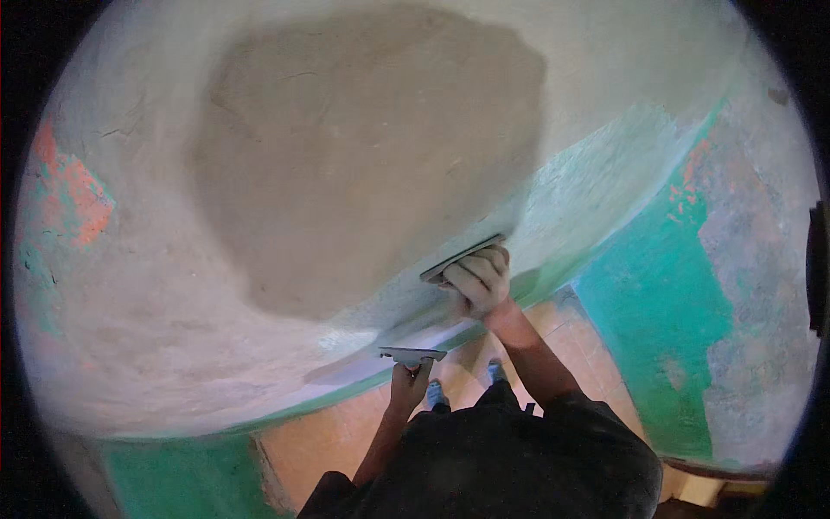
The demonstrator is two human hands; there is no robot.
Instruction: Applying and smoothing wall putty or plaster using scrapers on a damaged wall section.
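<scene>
My right hand (482, 277) grips a plastering trowel (441, 269) from behind, fingers wrapped round its handle. The trowel's long blade lies along the wall (156, 285), at or close to the lower right edge of a darker, damp-looking plaster patch (372, 164). Lower and to the left, my left hand (410, 383) is closed round the handle of a wide putty knife (413, 355). Its broad blade is held level in front of the wall, apart from the trowel. Whether the putty knife bears any plaster I cannot tell.
Bare green paint (657, 294) shows on the wall at right, with a pale green streak above it. Flaking orange and green paint (78, 199) is at the far left. Tan floor tiles (328, 441) lie below, around my feet.
</scene>
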